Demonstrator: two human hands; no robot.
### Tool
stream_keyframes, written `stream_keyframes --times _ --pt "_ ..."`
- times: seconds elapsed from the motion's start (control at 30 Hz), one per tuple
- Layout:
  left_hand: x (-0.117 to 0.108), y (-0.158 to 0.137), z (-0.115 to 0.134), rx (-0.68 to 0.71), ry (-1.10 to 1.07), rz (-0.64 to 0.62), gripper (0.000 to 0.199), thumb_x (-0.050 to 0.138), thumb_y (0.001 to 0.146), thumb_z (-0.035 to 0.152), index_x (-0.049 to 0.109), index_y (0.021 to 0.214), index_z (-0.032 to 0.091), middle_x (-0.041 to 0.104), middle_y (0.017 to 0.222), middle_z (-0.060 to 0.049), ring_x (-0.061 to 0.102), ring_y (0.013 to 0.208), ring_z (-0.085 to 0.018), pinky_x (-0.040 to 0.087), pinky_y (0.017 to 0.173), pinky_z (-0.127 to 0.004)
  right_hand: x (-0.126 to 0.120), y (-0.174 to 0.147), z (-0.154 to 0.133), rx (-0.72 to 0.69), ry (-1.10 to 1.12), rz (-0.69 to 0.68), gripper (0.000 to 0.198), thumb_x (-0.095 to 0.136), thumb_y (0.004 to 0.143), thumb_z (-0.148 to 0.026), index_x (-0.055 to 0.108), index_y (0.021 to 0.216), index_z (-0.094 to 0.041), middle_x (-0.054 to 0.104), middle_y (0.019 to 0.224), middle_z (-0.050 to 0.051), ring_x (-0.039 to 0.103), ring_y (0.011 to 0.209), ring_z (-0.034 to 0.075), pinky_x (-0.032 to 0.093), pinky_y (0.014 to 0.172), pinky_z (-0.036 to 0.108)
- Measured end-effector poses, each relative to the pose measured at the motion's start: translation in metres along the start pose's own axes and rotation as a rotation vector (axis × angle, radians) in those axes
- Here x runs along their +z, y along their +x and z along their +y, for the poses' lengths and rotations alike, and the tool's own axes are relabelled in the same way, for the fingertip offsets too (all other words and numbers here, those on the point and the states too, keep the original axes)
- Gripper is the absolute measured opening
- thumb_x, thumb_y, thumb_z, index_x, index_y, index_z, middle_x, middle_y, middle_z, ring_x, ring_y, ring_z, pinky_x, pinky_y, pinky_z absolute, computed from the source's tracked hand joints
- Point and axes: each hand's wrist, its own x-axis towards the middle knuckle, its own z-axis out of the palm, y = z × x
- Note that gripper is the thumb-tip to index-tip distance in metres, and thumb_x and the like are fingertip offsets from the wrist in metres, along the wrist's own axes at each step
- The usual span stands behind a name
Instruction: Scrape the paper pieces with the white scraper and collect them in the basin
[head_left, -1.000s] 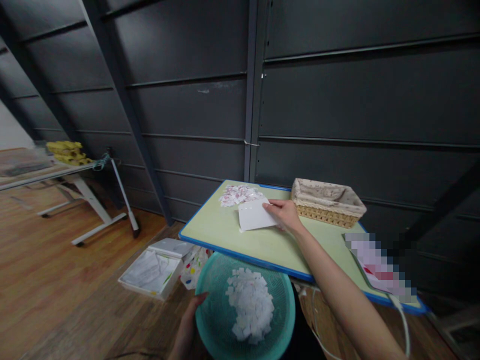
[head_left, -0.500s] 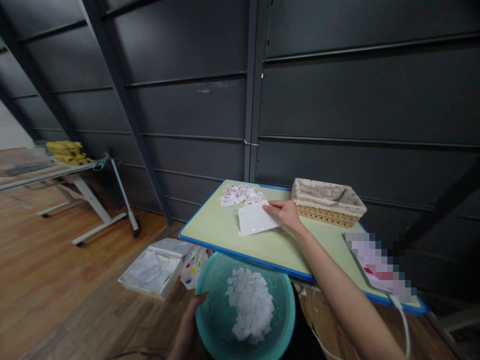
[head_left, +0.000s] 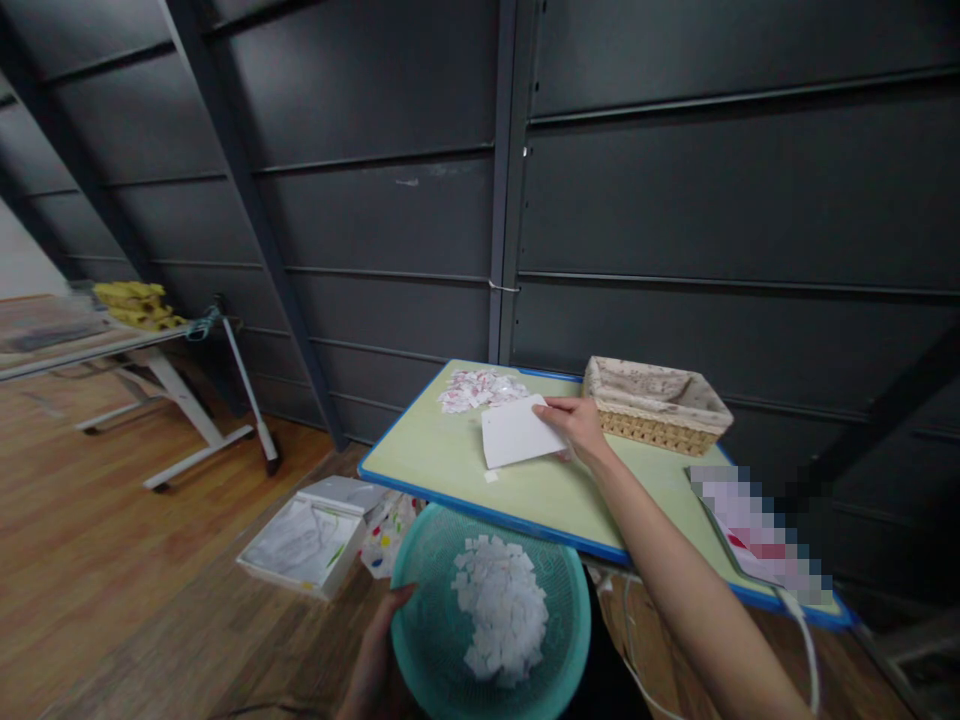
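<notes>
My right hand (head_left: 574,424) pinches a flat white card (head_left: 521,432) by its right edge, tilted just over the table. Below the card's lower left corner a small white paper square (head_left: 491,477) lies on the tabletop. Behind the card spreads a pile of small paper pieces (head_left: 480,388) with pinkish print. My left hand (head_left: 384,625) grips the left rim of a teal plastic basket (head_left: 418,655), which sits low against the table's front edge. White paper squares (head_left: 502,615) are heaped inside it. Most of the left fingers are hidden.
The pale green table (head_left: 420,440) has a blue edge. On it stand a lined wicker basket (head_left: 656,405) and, at right, a blurred flat item (head_left: 750,530). An open white box (head_left: 307,540) and a dotted bag (head_left: 390,530) lie on the floor at left.
My right hand has shifted the white card slightly to the right and up. More of a small paper square now shows below it. The left hand and teal basket stay in place.
</notes>
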Motion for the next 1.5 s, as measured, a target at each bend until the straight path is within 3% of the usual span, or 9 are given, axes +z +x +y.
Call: stream_keyframes --times 0.17,0.47,0.67,0.8,0.97,1.13,1.33,1.5 --pt "0.002 0.0 0.0 0.022 0.064 -0.001 0.06 0.07 0.072 0.026 0.053 0.127 0.011 0.079 0.096 -0.013 0.069 0.097 -0.037 0.051 0.09 -0.054 0.0 -0.002 -0.003 0.032 -0.069 -0.093 0.042 0.072 0.056 -0.044 0.076 0.077 -0.007 0.067 0.058 0.008 0.05 0.042 0.014 0.03 0.036 0.023" --pt "0.003 -0.002 0.001 0.034 0.096 0.034 0.058 0.07 0.073 0.031 0.055 0.123 0.007 0.08 0.089 -0.013 0.07 0.096 -0.037 0.051 0.091 -0.053 -0.007 0.004 0.006 0.018 -0.054 -0.092 0.044 0.07 0.059 -0.043 0.076 0.084 -0.007 0.069 0.061 0.009 0.053 0.042 0.016 0.032 0.036 0.024" --pt "0.002 -0.001 0.0 0.063 0.154 0.057 0.055 0.071 0.072 0.029 0.057 0.119 0.004 0.08 0.076 -0.011 0.07 0.095 -0.036 0.051 0.091 -0.052 -0.008 0.008 0.01 -0.068 -0.135 0.003 0.042 0.069 0.061 -0.042 0.077 0.084 -0.008 0.073 0.07 0.01 0.06 0.053 0.02 0.038 0.043 0.026" --pt "-0.004 0.004 -0.001 0.081 0.157 0.019 0.058 0.072 0.072 0.03 0.055 0.123 0.006 0.08 0.076 -0.01 0.07 0.097 -0.037 0.051 0.092 -0.053 -0.009 0.014 0.011 -0.099 -0.129 0.171 0.049 0.068 0.062 -0.045 0.076 0.089 -0.006 0.074 0.082 0.014 0.066 0.067 0.025 0.047 0.054 0.03" --pt "-0.006 0.007 -0.003 0.092 0.102 -0.006 0.066 0.07 0.073 0.03 0.048 0.133 0.013 0.08 0.091 -0.01 0.069 0.1 -0.035 0.048 0.095 -0.055 -0.008 0.016 0.012 -0.138 -0.197 0.282 0.048 0.065 0.064 -0.046 0.077 0.09 -0.008 0.074 0.087 0.015 0.068 0.075 0.028 0.051 0.063 0.034" --pt "-0.006 0.006 -0.003 0.064 0.119 0.009 0.068 0.07 0.073 0.031 0.047 0.135 0.013 0.079 0.097 -0.013 0.069 0.1 -0.036 0.047 0.096 -0.056 -0.007 0.015 0.013 -0.144 -0.239 0.265 0.048 0.064 0.064 -0.045 0.077 0.09 -0.007 0.074 0.086 0.016 0.068 0.072 0.028 0.051 0.062 0.033" --pt "-0.008 0.007 -0.002 0.05 0.17 0.002 0.072 0.07 0.074 0.032 0.044 0.136 0.007 0.08 0.083 -0.011 0.069 0.1 -0.036 0.047 0.095 -0.055 -0.016 0.017 0.013 -0.125 -0.336 0.202 0.042 0.063 0.064 -0.041 0.078 0.086 -0.008 0.074 0.079 0.014 0.067 0.066 0.027 0.047 0.055 0.031" --pt "-0.007 0.007 -0.002 0.022 0.129 -0.023 0.071 0.069 0.075 0.033 0.044 0.135 0.007 0.079 0.095 -0.015 0.068 0.102 -0.036 0.047 0.095 -0.054 -0.033 0.017 0.004 -0.104 -0.338 0.084 0.04 0.063 0.065 -0.039 0.077 0.084 -0.007 0.074 0.074 0.012 0.064 0.059 0.023 0.042 0.048 0.027"
